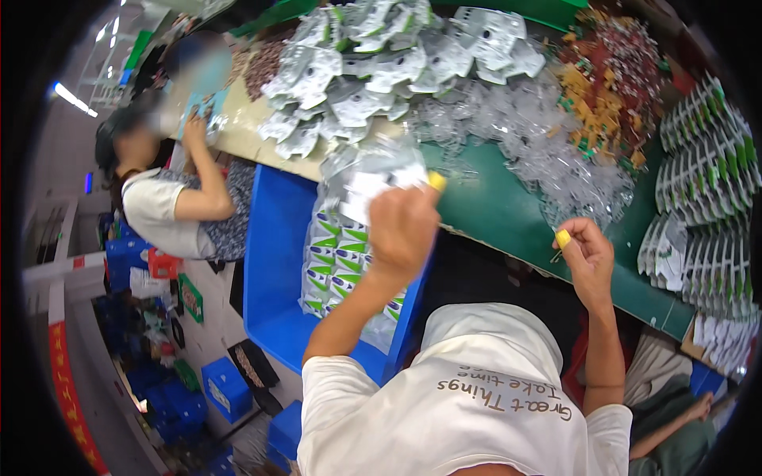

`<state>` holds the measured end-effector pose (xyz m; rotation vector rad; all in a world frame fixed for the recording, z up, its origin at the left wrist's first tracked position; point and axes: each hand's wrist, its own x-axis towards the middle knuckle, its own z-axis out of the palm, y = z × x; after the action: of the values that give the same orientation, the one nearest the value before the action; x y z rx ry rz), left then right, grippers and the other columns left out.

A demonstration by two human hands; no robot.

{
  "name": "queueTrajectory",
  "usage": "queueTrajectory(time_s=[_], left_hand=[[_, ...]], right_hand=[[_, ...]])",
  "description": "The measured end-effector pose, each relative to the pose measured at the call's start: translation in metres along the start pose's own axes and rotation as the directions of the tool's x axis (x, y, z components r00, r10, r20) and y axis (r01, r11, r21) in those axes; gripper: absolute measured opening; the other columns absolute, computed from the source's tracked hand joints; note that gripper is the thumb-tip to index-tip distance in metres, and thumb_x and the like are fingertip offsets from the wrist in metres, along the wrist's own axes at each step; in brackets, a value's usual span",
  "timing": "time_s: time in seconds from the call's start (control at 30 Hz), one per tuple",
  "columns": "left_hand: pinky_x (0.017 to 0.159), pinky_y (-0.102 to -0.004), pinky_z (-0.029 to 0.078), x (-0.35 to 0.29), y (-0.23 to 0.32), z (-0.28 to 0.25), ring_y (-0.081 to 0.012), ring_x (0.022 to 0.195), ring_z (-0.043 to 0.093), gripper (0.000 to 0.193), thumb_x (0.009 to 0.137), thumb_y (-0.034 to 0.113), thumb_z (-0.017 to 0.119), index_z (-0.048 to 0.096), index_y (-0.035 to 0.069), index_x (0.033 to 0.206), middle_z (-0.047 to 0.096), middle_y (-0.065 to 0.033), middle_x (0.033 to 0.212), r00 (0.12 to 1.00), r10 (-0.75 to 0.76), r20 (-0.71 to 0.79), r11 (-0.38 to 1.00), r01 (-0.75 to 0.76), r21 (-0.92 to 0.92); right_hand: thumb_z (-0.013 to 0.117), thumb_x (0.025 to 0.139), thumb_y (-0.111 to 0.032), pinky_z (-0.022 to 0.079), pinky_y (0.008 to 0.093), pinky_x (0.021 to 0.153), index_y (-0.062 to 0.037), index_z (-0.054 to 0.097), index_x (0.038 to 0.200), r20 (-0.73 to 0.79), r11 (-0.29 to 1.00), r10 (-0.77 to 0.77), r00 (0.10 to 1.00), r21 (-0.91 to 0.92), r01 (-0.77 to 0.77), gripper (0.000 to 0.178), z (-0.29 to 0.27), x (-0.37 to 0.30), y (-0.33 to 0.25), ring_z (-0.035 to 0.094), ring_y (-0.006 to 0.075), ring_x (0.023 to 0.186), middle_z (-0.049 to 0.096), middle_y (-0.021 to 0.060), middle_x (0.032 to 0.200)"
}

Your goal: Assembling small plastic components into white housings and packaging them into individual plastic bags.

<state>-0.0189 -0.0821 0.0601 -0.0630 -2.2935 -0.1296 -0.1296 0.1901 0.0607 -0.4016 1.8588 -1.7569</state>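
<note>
My left hand point(401, 234), smeared by motion, is raised over the right side of a blue bin point(270, 266). Its fingers are curled at a blurred clear plastic package with white card point(367, 189), which hangs past the bin's far edge. Yellow tape wraps a digit of this hand. Over the table's front edge, my right hand point(591, 258) is closed in a pinch, its thumb also taped yellow. Thin brass-coloured pieces point(557, 255) stick out from its fingertips; their exact kind is too small to make out. Packs with green and white cards point(337, 266) lie in rows inside the bin.
On the green table point(484, 190) lie a heap of clear plastic shells point(548, 135), a pile of grey-green printed cards point(373, 67) and small orange and red parts point(607, 79). Cards stand stacked point(706, 190) at the right. A co-worker point(175, 190) sits at the left.
</note>
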Motion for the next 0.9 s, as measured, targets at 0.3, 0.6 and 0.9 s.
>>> queueTrajectory(time_s=[0.3, 0.6, 0.9], left_hand=[[0.074, -0.0352, 0.05, -0.036, 0.068, 0.051, -0.0285, 0.092, 0.058, 0.045, 0.071, 0.0, 0.07, 0.065, 0.003, 0.115, 0.057, -0.0108, 0.1, 0.97, 0.161, 0.182, 0.836, -0.036, -0.548], [0.102, -0.0489, 0.037, -0.041, 0.052, 0.039, -0.0328, 0.118, 0.054, 0.053, 0.07, 0.038, 0.085, 0.066, 0.009, 0.11, 0.059, -0.0109, 0.12, 0.903, 0.008, 0.43, 0.94, 0.14, -0.312], [0.083, -0.0408, 0.05, -0.032, 0.014, 0.044, -0.0331, 0.091, 0.064, 0.028, 0.076, 0.006, 0.078, 0.065, 0.001, 0.101, 0.067, -0.0158, 0.1, 0.941, -0.087, 0.328, 0.784, 0.268, -0.56]], right_hand=[[0.059, 0.095, -0.001, 0.037, 0.0177, 0.057, 0.0011, 0.06, 0.101, -0.073, 0.992, -0.041, 0.996, -0.118, 0.032, 0.007, -0.01, -0.01, 0.002, 0.05, 0.0001, 0.066, 0.059, -0.002, 0.084], [0.062, 0.085, 0.001, 0.047, 0.0348, 0.055, -0.0022, 0.061, 0.098, 0.18, 0.673, -0.397, 0.9, -0.61, 0.418, 0.014, 0.022, 0.024, -0.005, 0.061, 0.0226, 0.062, 0.062, 0.0088, 0.084], [0.063, 0.078, -0.002, 0.053, 0.0408, 0.059, -0.0022, 0.057, 0.089, 0.489, 0.245, -0.309, 0.816, -0.788, 0.565, 0.012, 0.048, 0.054, 0.013, 0.065, 0.0264, 0.078, 0.054, 0.0107, 0.088]])
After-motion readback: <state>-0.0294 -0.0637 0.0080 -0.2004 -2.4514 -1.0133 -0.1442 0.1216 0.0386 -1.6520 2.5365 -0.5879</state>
